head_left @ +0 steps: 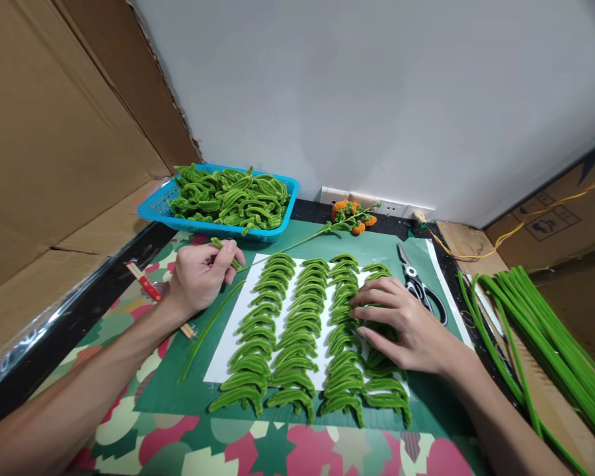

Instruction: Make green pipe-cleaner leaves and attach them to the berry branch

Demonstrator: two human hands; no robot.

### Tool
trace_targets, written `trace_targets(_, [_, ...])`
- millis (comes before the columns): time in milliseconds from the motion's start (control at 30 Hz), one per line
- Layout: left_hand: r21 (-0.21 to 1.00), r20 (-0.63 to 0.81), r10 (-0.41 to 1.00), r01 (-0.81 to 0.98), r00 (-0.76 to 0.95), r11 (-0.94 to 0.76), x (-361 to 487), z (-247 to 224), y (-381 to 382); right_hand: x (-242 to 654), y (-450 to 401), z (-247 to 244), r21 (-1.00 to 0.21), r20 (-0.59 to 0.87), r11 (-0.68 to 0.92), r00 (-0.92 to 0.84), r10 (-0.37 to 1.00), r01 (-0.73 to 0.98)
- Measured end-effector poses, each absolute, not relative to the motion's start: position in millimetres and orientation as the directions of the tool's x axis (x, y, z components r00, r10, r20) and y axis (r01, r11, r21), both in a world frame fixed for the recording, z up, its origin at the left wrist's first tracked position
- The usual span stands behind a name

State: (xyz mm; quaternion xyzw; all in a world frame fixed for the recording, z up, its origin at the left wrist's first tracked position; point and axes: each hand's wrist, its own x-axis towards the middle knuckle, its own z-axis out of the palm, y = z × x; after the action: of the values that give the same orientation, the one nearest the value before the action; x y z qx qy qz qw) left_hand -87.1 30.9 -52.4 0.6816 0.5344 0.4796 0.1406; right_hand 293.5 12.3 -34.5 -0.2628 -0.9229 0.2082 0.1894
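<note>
Four columns of bent green fuzzy pieces (297, 337) lie on a white sheet (228, 350) over a green mat. My left hand (203, 274) is closed around a short green fuzzy piece (219, 244), left of the columns and in front of the blue basket. A long green fuzzy stem (211, 328) lies on the mat below that hand. My right hand (401, 320) rests with its fingers spread over the rightmost column, its fingertips touching the pieces there. It hides part of that column.
A blue basket (272, 235) heaped with green pieces stands at the back left. Scissors (419, 284) lie right of the sheet, chopsticks (151, 289) at the left. Orange flowers (344, 210) lie near wall sockets. Long green stems (550, 344) fill the right side, near a cardboard box.
</note>
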Motion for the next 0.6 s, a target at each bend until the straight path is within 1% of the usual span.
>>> trace_targets(167, [0.708, 0.504, 0.863, 0.590, -0.037, -0.388, -88.0, -53.9, 30.6, 292.4, 7.3, -28.4, -0.535, 0.269, 0.769, -0.792, 0.549, 0.351])
trace_targets(267, [0.710, 0.503, 0.863, 0.587, -0.038, -0.389, -88.8, -55.2, 30.2, 289.5, 2.6, -26.0, -0.556, 0.238, 0.767, -0.823, 0.516, 0.320])
trace_targets(433, [0.702, 0.511, 0.859, 0.588, -0.023, -0.402, -87.1, -51.2, 29.1, 284.7, -1.0, -27.5, -0.552, 0.181, 0.762, -0.842, 0.507, 0.340])
trace_targets(600, [0.703, 0.518, 0.855, 0.584, -0.028, -0.407, -84.3, -47.3, 27.9, 284.4, -3.3, -25.3, -0.582, 0.195, 0.750, -0.842, 0.502, 0.313])
